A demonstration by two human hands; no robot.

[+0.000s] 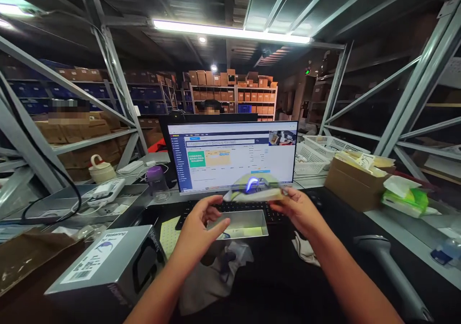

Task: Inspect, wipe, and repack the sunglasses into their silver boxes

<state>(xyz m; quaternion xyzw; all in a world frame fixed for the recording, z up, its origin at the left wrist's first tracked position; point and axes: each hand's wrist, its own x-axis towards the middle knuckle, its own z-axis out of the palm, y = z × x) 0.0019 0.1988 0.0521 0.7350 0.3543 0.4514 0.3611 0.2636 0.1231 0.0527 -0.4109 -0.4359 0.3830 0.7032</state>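
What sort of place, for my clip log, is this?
Most likely a warehouse packing or stock desk: steel shelving stacked with cartons, plus a handheld barcode scanner lying beside the computer monitor.

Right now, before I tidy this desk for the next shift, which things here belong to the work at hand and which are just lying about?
In hand: right hand gripping a blurred pale flat item; left hand open beside it, near a shallow silver tray.
Seemingly lying about: handheld barcode scanner, purple-capped bottle, labelled grey box.
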